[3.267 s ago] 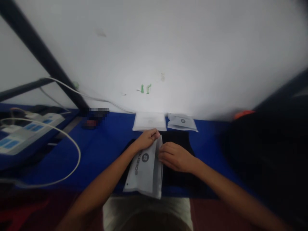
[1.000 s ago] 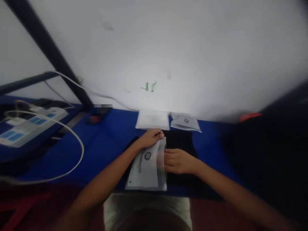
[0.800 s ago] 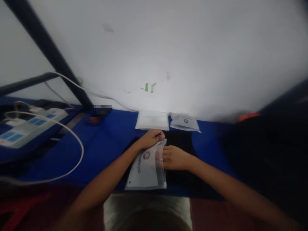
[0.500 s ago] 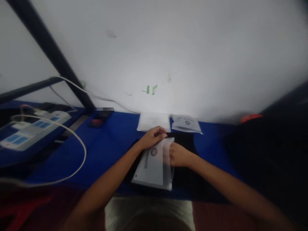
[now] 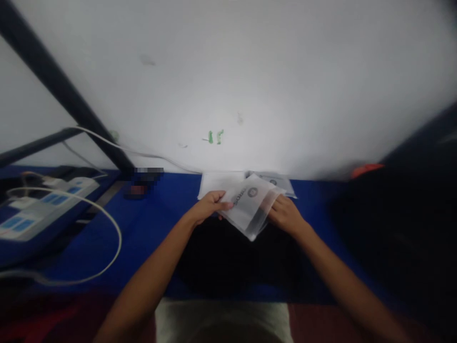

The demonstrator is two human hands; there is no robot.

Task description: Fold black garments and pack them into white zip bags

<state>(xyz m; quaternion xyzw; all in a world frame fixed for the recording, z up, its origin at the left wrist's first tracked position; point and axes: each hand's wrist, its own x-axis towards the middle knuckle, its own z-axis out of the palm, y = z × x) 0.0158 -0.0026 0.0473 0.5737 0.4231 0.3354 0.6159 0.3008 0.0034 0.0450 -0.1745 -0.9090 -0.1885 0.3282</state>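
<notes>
A pale, scuffed wall (image 5: 303, 95) rises behind a blue table (image 5: 153, 214), where a power strip (image 5: 53, 205) and its looping cable (image 5: 116, 219) lie off to the left and a black cloth (image 5: 243, 262) is spread in front of the person. The bag (image 5: 243, 209), frosted and printed, is held up over the far edge of the cloth, tilted, its clear mouth turned towards the right; behind it, by the wall, are a white packet (image 5: 214, 183) and another bag (image 5: 284, 183), both partly hidden by it. The left hand (image 5: 207, 206) pinches the closed end, thumb on the near face, with the fingers bent together on the bag and no gap left. The right hand (image 5: 287, 216) is at the mouth, its curled fingers partly inside and faintly visible through the clear strip; whether they grip anything there, I cannot tell. The step in hand looks to be reaching into the bag, or working its mouth wider. The next move, I judge, calls for a firm left pinch and a spread mouth, so that the right fingers can go deeper without dragging the thin film along
</notes>
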